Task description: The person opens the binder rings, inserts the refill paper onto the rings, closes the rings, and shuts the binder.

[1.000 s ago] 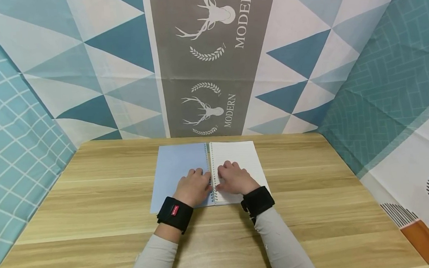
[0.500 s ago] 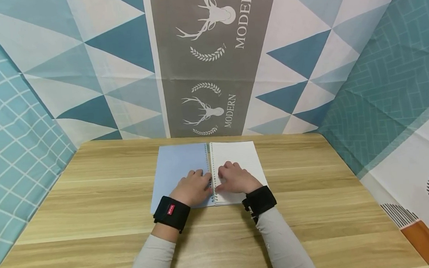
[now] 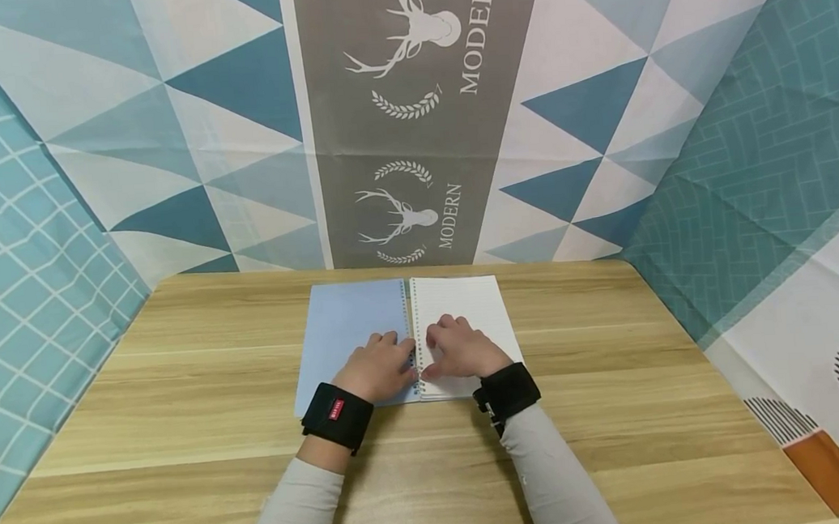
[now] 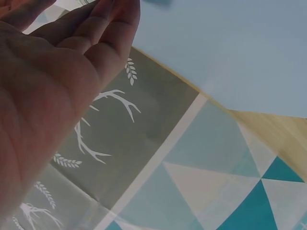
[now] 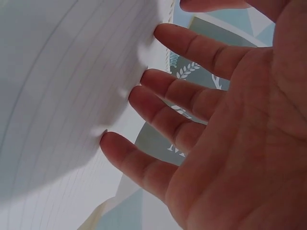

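A spiral notebook lies opened flat on the wooden table, its blue cover (image 3: 353, 315) on the left and a white ruled page (image 3: 466, 295) on the right. My left hand (image 3: 372, 372) rests over the cover's lower right part, index finger and thumb at the wire coil (image 3: 419, 388). In the left wrist view its fingers bend gently together, their tips cut off by the frame's top. My right hand (image 3: 464, 350) sits on the page with its thumb beside the coil. Spread fingertips (image 5: 111, 140) touch the paper in the right wrist view, gripping nothing.
The wooden table (image 3: 256, 436) extends around the notebook on every side. Behind it hangs a patterned cloth (image 3: 396, 134) with deer heads and triangles. Tile-patterned cloth (image 3: 15, 225) borders the left, and a teal and white one (image 3: 758, 190) borders the right.
Both wrists have shifted slightly outward since a second ago, the left one a little down as well. The fingers stay close to the coil, and the notebook keeps its place.
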`<move>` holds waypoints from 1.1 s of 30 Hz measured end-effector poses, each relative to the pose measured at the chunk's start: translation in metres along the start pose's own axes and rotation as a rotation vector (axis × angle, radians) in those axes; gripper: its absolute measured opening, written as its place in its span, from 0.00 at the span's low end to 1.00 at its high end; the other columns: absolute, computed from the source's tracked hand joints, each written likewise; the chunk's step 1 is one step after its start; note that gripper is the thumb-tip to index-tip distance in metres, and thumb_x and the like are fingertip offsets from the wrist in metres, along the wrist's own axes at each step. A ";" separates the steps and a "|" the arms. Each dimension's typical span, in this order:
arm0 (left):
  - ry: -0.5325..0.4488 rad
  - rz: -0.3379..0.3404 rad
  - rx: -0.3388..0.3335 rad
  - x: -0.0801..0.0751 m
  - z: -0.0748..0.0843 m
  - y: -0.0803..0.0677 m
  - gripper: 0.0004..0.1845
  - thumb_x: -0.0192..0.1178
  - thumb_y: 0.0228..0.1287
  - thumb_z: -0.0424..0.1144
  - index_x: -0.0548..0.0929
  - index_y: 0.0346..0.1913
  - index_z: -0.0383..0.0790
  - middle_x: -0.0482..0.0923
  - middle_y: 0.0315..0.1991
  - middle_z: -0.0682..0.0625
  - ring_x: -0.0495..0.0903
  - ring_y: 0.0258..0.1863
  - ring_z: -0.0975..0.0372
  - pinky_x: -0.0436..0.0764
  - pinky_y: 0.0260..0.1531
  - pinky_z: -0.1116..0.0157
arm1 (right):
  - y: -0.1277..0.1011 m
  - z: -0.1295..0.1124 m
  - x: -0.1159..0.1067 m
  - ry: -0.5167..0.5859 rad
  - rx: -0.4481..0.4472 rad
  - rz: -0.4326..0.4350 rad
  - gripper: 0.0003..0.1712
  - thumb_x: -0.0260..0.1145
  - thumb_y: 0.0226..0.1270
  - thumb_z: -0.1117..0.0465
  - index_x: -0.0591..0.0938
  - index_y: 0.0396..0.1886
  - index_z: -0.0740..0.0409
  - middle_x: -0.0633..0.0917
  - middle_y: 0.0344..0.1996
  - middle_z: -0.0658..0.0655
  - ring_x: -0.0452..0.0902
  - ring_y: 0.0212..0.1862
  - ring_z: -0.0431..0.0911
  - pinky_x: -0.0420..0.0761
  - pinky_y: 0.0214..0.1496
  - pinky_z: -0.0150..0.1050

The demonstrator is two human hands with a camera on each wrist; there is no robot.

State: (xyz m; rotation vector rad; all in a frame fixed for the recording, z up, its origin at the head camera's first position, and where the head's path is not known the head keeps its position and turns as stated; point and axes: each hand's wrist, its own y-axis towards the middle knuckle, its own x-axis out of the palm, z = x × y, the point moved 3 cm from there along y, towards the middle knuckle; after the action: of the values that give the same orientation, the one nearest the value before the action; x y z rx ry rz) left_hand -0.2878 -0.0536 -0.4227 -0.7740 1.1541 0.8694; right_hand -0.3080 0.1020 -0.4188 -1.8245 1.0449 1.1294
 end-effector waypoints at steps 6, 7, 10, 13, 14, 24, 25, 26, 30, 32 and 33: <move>-0.014 -0.007 0.001 -0.002 0.000 0.000 0.27 0.63 0.71 0.50 0.77 0.67 0.40 0.77 0.62 0.36 0.76 0.61 0.43 0.80 0.53 0.41 | 0.000 0.000 -0.001 -0.007 -0.004 0.007 0.23 0.78 0.58 0.48 0.80 0.46 0.54 0.77 0.50 0.56 0.70 0.53 0.54 0.76 0.53 0.56; -0.019 -0.010 0.001 -0.003 0.000 0.000 0.27 0.63 0.71 0.50 0.77 0.67 0.40 0.76 0.63 0.36 0.75 0.62 0.42 0.80 0.54 0.41 | 0.001 0.000 -0.001 -0.011 -0.008 0.011 0.22 0.77 0.59 0.48 0.81 0.45 0.55 0.77 0.50 0.56 0.70 0.52 0.54 0.76 0.53 0.56; -0.028 -0.012 -0.001 -0.004 0.000 0.000 0.27 0.63 0.71 0.50 0.77 0.67 0.40 0.76 0.64 0.36 0.75 0.63 0.42 0.79 0.55 0.40 | 0.001 0.000 -0.002 -0.024 -0.017 0.027 0.20 0.76 0.60 0.49 0.81 0.44 0.55 0.77 0.50 0.56 0.70 0.51 0.54 0.76 0.50 0.56; -0.028 -0.007 -0.003 -0.004 0.000 0.000 0.26 0.63 0.71 0.50 0.77 0.66 0.41 0.76 0.63 0.36 0.75 0.62 0.42 0.80 0.54 0.40 | 0.002 0.000 -0.002 -0.029 -0.013 0.035 0.20 0.76 0.61 0.48 0.81 0.44 0.55 0.77 0.50 0.56 0.70 0.50 0.53 0.76 0.50 0.56; -0.024 -0.005 -0.004 -0.004 0.001 0.001 0.26 0.63 0.71 0.49 0.78 0.66 0.41 0.76 0.63 0.36 0.75 0.61 0.43 0.80 0.53 0.40 | 0.002 -0.001 -0.002 -0.029 -0.010 0.034 0.20 0.76 0.61 0.48 0.81 0.44 0.55 0.77 0.51 0.56 0.70 0.51 0.53 0.76 0.50 0.56; -0.062 -0.026 -0.013 -0.004 -0.002 0.002 0.27 0.62 0.72 0.49 0.76 0.68 0.40 0.75 0.64 0.36 0.75 0.63 0.42 0.79 0.56 0.41 | 0.005 0.001 -0.004 -0.023 -0.003 0.012 0.20 0.75 0.62 0.47 0.81 0.45 0.54 0.77 0.48 0.56 0.71 0.51 0.54 0.77 0.50 0.54; -0.081 -0.024 -0.009 -0.005 -0.004 0.003 0.27 0.62 0.72 0.48 0.76 0.69 0.39 0.76 0.64 0.36 0.75 0.63 0.42 0.78 0.57 0.41 | 0.005 0.000 -0.005 -0.016 -0.008 0.000 0.20 0.74 0.63 0.48 0.81 0.45 0.55 0.77 0.47 0.56 0.72 0.51 0.54 0.77 0.50 0.53; -0.101 -0.019 -0.005 -0.006 -0.006 0.005 0.27 0.62 0.73 0.47 0.75 0.69 0.38 0.76 0.63 0.35 0.75 0.63 0.42 0.78 0.59 0.41 | 0.007 0.000 -0.007 -0.008 -0.012 -0.015 0.20 0.74 0.64 0.48 0.81 0.46 0.56 0.78 0.47 0.57 0.73 0.50 0.53 0.78 0.49 0.52; -0.129 0.033 0.005 -0.014 -0.016 0.020 0.26 0.61 0.73 0.43 0.75 0.68 0.33 0.77 0.61 0.32 0.77 0.62 0.40 0.76 0.63 0.44 | 0.021 -0.001 -0.022 -0.005 -0.037 -0.077 0.22 0.68 0.70 0.49 0.80 0.54 0.61 0.84 0.48 0.60 0.78 0.47 0.51 0.79 0.50 0.47; -0.126 0.057 0.000 -0.018 -0.022 0.032 0.26 0.60 0.74 0.42 0.75 0.68 0.31 0.77 0.62 0.31 0.77 0.63 0.40 0.76 0.64 0.45 | 0.032 -0.002 -0.031 -0.003 -0.037 -0.081 0.24 0.66 0.72 0.51 0.79 0.58 0.63 0.85 0.52 0.62 0.80 0.50 0.51 0.80 0.53 0.47; -0.124 0.065 -0.005 -0.021 -0.024 0.039 0.26 0.59 0.74 0.42 0.74 0.68 0.30 0.76 0.62 0.31 0.77 0.63 0.40 0.76 0.64 0.45 | 0.038 -0.002 -0.035 0.005 -0.038 -0.073 0.24 0.65 0.73 0.52 0.78 0.59 0.63 0.85 0.54 0.63 0.81 0.52 0.52 0.80 0.56 0.48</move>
State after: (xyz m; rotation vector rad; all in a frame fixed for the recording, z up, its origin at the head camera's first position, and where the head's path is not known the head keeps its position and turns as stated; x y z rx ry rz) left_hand -0.3361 -0.0605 -0.4112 -0.6796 1.0721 0.9612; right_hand -0.3519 0.0942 -0.3924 -1.8805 0.9576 1.1084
